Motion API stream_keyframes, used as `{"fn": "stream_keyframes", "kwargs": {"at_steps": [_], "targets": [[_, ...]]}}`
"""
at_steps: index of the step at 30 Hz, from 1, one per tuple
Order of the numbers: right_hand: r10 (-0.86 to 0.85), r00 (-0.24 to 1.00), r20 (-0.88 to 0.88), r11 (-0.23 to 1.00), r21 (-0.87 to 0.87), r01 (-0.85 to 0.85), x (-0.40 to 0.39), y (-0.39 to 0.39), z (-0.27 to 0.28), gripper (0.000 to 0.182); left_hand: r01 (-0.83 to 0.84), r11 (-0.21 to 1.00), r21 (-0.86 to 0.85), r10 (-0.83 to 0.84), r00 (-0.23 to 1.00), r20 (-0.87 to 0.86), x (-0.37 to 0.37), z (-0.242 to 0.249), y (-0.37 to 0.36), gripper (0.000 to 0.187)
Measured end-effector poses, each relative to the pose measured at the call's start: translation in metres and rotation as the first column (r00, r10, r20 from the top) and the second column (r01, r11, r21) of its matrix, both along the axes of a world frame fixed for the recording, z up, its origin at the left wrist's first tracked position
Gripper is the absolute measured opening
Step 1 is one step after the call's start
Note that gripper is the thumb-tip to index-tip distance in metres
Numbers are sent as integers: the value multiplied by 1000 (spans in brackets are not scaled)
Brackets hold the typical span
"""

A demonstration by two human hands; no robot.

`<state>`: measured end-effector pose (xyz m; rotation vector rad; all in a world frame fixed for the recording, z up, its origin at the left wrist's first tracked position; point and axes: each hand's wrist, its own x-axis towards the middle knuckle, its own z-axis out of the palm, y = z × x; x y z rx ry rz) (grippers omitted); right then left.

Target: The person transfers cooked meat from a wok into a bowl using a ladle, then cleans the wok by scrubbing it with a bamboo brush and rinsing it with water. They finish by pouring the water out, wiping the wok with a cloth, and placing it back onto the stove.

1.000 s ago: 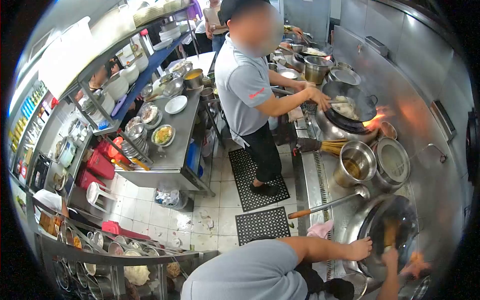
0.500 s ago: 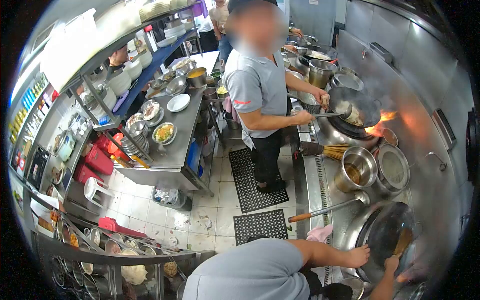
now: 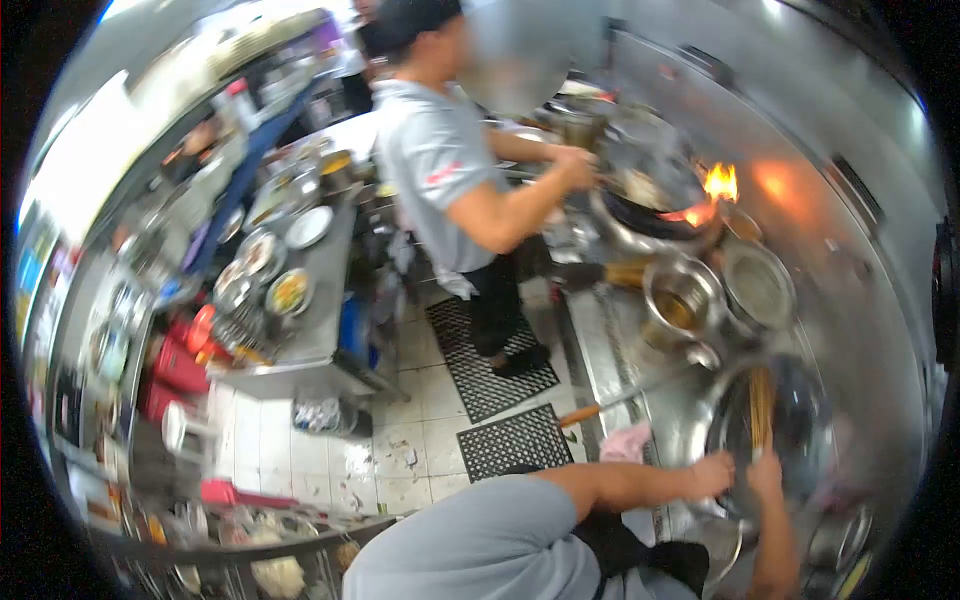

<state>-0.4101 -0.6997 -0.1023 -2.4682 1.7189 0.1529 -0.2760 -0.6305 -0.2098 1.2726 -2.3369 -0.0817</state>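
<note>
At the lower right is a dark wok (image 3: 800, 420) on the stove. My right hand (image 3: 765, 474) is wrapped round the lower end of a bamboo brush (image 3: 762, 405), whose bristles lie upright in view against the wok's inside. Beside it, my left hand (image 3: 712, 474) is closed at the wok's left rim, close to a pink cloth (image 3: 626, 442). Whether it grips the rim or something else is too blurred to tell. A ladle (image 3: 640, 390) with a wooden handle rests on the steel counter beyond the wok.
A co-worker (image 3: 440, 170) stands ahead at another wok (image 3: 650, 215) with flames (image 3: 720, 182) beside it. A steel pot (image 3: 684, 297) and a strainer pot (image 3: 758, 285) stand between the woks. To the left is a steel table (image 3: 325, 335) with dishes.
The brush has swung more upright and moved left in the wok. My left hand has gone from spread to closed. The co-worker's wok has been tipped up, and the view has shifted.
</note>
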Motion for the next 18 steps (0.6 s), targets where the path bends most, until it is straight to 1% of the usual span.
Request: {"fn": "stream_keyframes", "kwargs": {"at_steps": [1,2,3,4,5,6,7,8,9,10,12,13,14,15,16,17,18], "targets": [[8,994,113,999,42,-13,-35,-35,-31,88,21,999,-45,-26,992,-122,0,-21,-4,11],[-35,999,30,997,-71,37,-61,-56,-46,77,46,976,-212,-106,953,-284,18,-7,5,13],[-321,936,141,945,-19,327,-87,-75,-59,64,184,980,-77,-199,927,-319,18,-15,3,17],[-312,933,180,925,-167,341,-77,-66,-50,48,138,988,69,-123,976,-181,24,6,11,19],[-442,896,31,896,-25,443,-64,-73,-52,40,167,976,139,-112,934,-338,30,20,16,19],[-335,939,-72,940,44,339,-44,-53,-38,46,213,959,186,-161,952,-261,31,26,13,20],[-210,966,-152,966,118,229,-24,-30,-23,53,140,976,165,-135,990,-42,34,54,19,20],[-192,981,29,974,126,187,-12,-11,-9,75,180,980,82,-174,982,-77,38,61,20,18],[-255,965,-57,964,61,258,-32,-25,-10,82,171,981,88,-167,985,-45,33,52,22,18],[-309,940,-143,949,13,314,-46,-39,-20,91,180,981,76,-179,984,-16,34,54,23,18],[-488,872,44,872,-28,489,-63,-51,-42,85,175,983,53,-177,984,31,36,66,26,18],[-552,821,146,825,-48,563,-52,-57,-33,83,187,982,14,-187,982,-9,37,65,22,18],[-481,874,66,873,125,471,-44,-45,-32,84,182,983,3,-182,983,-24,37,61,25,17],[-393,919,18,878,304,369,-29,-28,-18,85,176,984,-13,-176,983,-42,37,60,25,16],[-406,914,11,801,485,350,5,21,50,80,167,986,-30,-168,984,-61,37,59,24,15],[-203,978,45,903,394,170,-19,36,31,80,161,987,-27,-162,984,-69,36,61,24,13],[16,998,59,955,295,-33,-57,44,3,80,165,986,-5,-165,984,-68,35,61,21,13]]}}
